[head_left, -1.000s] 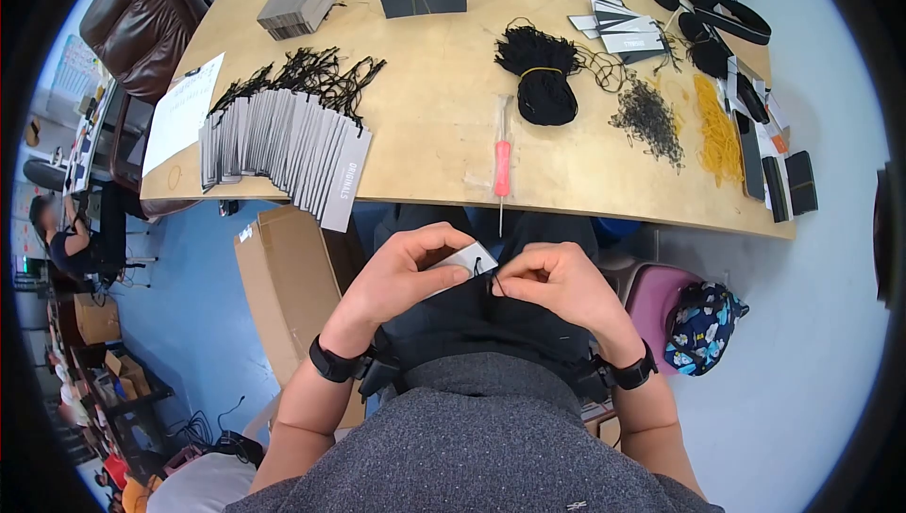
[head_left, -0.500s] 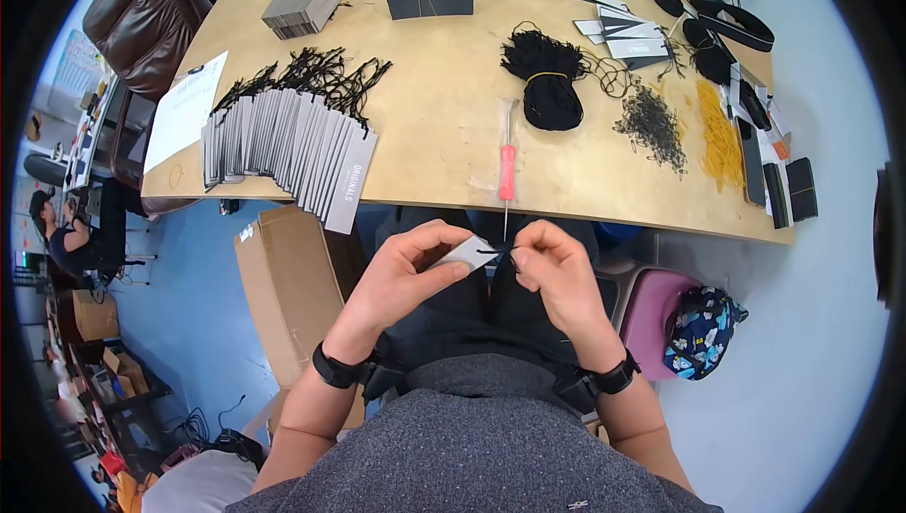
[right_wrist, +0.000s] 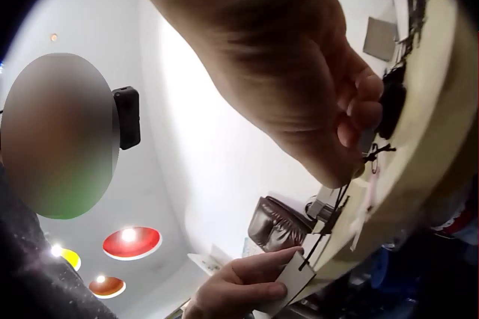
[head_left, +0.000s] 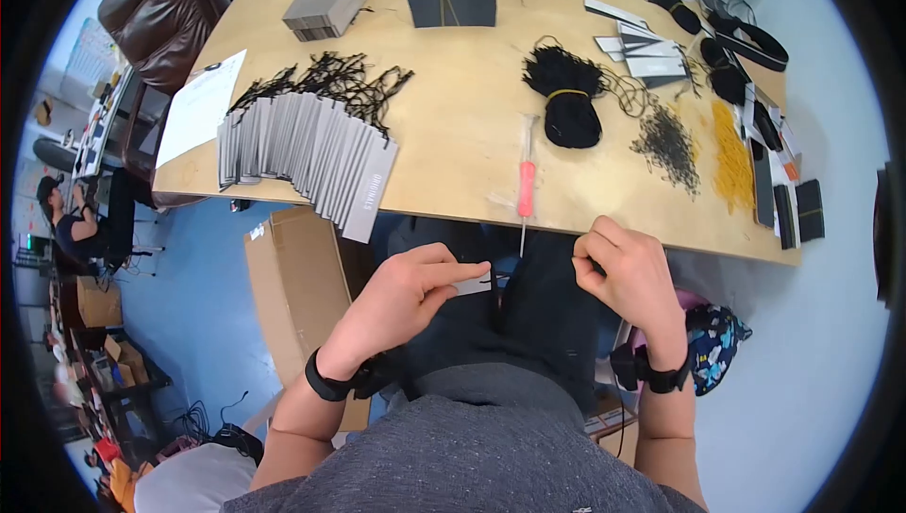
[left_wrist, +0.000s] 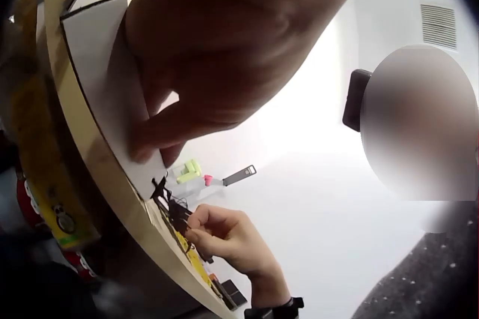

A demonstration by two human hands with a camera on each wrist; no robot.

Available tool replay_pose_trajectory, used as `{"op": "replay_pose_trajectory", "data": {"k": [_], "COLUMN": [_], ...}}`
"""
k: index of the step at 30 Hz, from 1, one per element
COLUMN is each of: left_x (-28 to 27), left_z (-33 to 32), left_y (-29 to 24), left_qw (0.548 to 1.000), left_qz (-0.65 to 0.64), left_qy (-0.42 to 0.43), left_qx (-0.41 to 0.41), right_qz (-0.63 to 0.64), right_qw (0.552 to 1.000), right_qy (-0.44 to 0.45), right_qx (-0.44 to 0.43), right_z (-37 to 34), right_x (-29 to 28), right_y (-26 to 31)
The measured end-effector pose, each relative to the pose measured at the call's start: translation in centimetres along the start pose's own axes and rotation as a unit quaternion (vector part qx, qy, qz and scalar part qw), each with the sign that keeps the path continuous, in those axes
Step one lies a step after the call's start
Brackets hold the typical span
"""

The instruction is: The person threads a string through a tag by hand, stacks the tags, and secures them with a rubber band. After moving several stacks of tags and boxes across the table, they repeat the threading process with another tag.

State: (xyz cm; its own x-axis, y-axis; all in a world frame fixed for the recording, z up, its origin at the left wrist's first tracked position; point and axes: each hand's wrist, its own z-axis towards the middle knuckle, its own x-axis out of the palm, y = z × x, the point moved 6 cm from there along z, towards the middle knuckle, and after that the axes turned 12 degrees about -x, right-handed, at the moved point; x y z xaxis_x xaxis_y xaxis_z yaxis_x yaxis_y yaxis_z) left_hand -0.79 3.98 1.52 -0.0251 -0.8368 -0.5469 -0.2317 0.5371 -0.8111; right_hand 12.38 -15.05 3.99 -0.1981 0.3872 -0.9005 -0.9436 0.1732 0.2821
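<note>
Left hand [head_left: 401, 294] pinches the tag [head_left: 475, 285]; right hand [head_left: 629, 272], to its right, grips the black cord [right_wrist: 305, 262]. Cord attachment appears nearly complete. Corded tags [head_left: 302, 150], ahead-left of the left hand, appear finished; the cord bundle [head_left: 572, 124], ahead of the right hand, appears left for use.

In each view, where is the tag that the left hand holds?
Head: the tag is slightly below centre, in the left hand.
Left wrist: the tag is large, left of centre, slanting down from the top.
Right wrist: the tag is at the bottom, right of centre.
Shared landmark: the left hand, holding it.
</note>
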Motion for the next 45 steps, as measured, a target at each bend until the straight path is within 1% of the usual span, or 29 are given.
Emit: {"op": "replay_pose_trajectory", "data": {"k": [1,2,4,5,6,8,9,10,12,13,15,16,17,18,19,20,22,23,25,28,30,32,34,35,37,41,43,44,45], "left_x": [-0.7,-1.0,-3.5,-4.4,-4.6,-5.9,-5.4,-5.4,-5.9,-6.9,-9.8,-11.0,-12.2,-13.0,-13.1,-12.8,-11.3,-10.8,-10.4,-9.7,-10.0,-10.3,-10.4,-10.3,-10.6,-12.0,-13.3,-13.9,-14.3], "left_z": [-0.2,0.0,0.8,1.4,2.1,3.0,5.0,5.5,4.7,4.2,2.2,1.5,1.3,1.3,1.5,1.4,1.9,1.9,1.8,1.8,2.0,1.9,1.7,1.8,1.8,2.5,3.9,5.0,6.1], "left_y": [-0.3,-0.3,-0.2,0.0,0.3,1.2,2.5,2.7,2.8,3.0,4.3,5.2,6.8,8.3,9.8,10.3,10.4,10.0,8.4,7.5,8.9,9.4,8.7,8.7,8.6,6.9,3.5,1.4,-0.8], "left_qw": [0.999,0.999,0.978,0.963,0.962,0.927,0.893,0.883,0.862,0.856,0.836,0.831,0.823,0.812,0.826,0.823,0.851,0.851,0.856,0.877,0.895,0.882,0.856,0.856,0.865,0.881,0.889,0.885,0.881], "left_qz": [-0.006,-0.004,0.0,0.021,0.022,0.02,0.146,0.207,0.252,0.255,0.253,0.255,0.287,0.317,0.309,0.308,0.306,0.312,0.319,0.306,0.208,0.21,0.261,0.261,0.199,0.147,0.143,0.155,0.165], "left_qy": [-0.035,-0.038,-0.21,-0.268,-0.274,-0.374,-0.425,-0.421,-0.435,-0.446,-0.481,-0.488,-0.475,-0.459,-0.429,-0.435,-0.369,-0.346,-0.334,-0.319,-0.372,-0.405,-0.422,-0.422,-0.445,-0.441,-0.435,-0.439,-0.443], "left_qx": [0.011,0.008,-0.011,-0.002,-0.001,0.021,0.015,-0.016,-0.057,-0.058,-0.075,-0.08,-0.126,-0.171,-0.195,-0.195,-0.217,-0.245,-0.234,-0.19,-0.134,-0.113,-0.146,-0.145,-0.12,-0.088,-0.018,0.005,0.028], "right_qz": [0.034,0.036,-0.02,-0.021,-0.014,-0.007,0.003,0.014,0.043,0.163,0.387,0.487,0.487,0.568,0.642,0.64,0.711,0.709,0.774,0.778,0.769,0.759,0.7,0.7,0.621,0.596,0.552,0.552,0.551], "right_qw": [0.998,0.998,0.999,0.999,1.0,0.999,0.998,0.997,0.998,0.987,0.917,0.861,0.861,0.808,0.749,0.751,0.688,0.691,0.603,0.594,0.607,0.621,0.69,0.691,0.762,0.784,0.817,0.818,0.817], "right_qy": [0.042,0.041,0.029,0.026,-0.005,-0.038,-0.052,-0.068,-0.045,-0.003,0.08,0.117,0.12,0.119,0.118,0.119,0.088,0.089,0.016,0.01,0.031,0.049,0.065,0.065,0.108,0.076,0.035,0.035,-0.006], "right_qx": [0.032,0.029,0.013,0.009,-0.001,-0.022,-0.024,-0.031,-0.032,-0.001,0.059,0.09,0.083,0.098,0.113,0.107,0.112,0.11,0.192,0.206,0.198,0.189,0.169,0.169,0.147,0.154,0.16,0.161,0.169], "right_z": [0.8,2.0,5.8,8.1,10.5,12.7,13.6,14.7,15.0,14.7,13.3,12.5,12.2,12.0,12.0,12.3,13.0,13.4,13.9,15.0,15.2,15.0,14.3,14.1,13.5,11.9,10.9,10.4,10.1], "right_x": [-0.2,-0.4,-0.7,-0.4,-0.4,-0.1,0.1,0.2,1.3,2.5,5.3,6.8,7.7,9.1,10.2,11.0,12.1,12.7,13.8,14.2,14.4,14.1,13.1,12.4,10.8,7.3,5.1,4.3,3.0], "right_y": [-0.2,-0.3,-1.3,-2.1,-2.9,-3.1,-3.1,-3.0,-2.1,-1.6,0.3,1.7,2.5,3.2,3.7,3.9,4.3,4.5,4.3,4.8,4.2,3.6,3.0,2.8,2.6,1.7,0.5,0.2,-0.5]}}
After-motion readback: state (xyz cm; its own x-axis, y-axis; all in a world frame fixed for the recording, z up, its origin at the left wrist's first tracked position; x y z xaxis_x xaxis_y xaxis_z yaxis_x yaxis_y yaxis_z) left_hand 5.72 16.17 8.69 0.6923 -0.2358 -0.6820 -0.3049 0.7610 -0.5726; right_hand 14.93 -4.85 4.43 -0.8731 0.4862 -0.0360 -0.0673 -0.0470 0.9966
